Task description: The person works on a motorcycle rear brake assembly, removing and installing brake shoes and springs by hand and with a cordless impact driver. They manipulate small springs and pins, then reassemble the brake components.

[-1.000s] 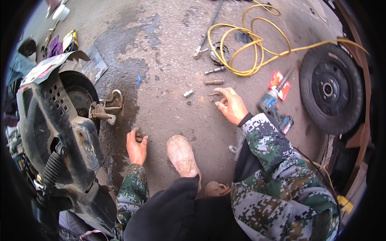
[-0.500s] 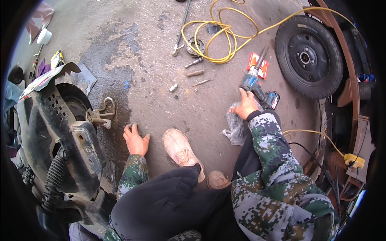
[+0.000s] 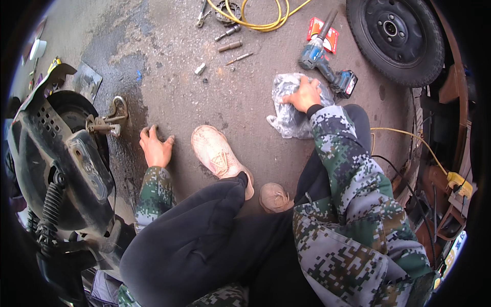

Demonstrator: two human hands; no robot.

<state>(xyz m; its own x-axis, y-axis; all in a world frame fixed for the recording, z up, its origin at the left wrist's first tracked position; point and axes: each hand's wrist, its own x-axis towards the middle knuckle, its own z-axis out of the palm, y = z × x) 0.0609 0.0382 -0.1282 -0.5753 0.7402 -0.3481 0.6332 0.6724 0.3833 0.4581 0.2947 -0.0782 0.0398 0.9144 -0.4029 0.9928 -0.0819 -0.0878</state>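
My right hand (image 3: 305, 94) has its fingers curled into a crinkled clear plastic bag (image 3: 289, 120) on the ground; something dark shows through the plastic. Just beyond the bag lies a blue and black cordless impact wrench (image 3: 319, 60) with a long socket on its nose. On the left, my left hand (image 3: 156, 147) is empty, fingers apart and bent, close to the ground between a vehicle's metal bracket (image 3: 108, 123) and my pink shoe (image 3: 212, 148).
A red and white box (image 3: 331, 38) lies under the wrench's nose. Several small metal parts, among them a rusty pin (image 3: 230, 46), lie ahead, near a yellow hose (image 3: 276, 23). A wheel (image 3: 391, 30) lies at far right. The dirty scooter body (image 3: 66, 163) with its spring stands left.
My right hand has come off the impact wrench's side onto the plastic bag, which is now bunched up around its fingers. The whole view has shifted; my left hand keeps its pose.
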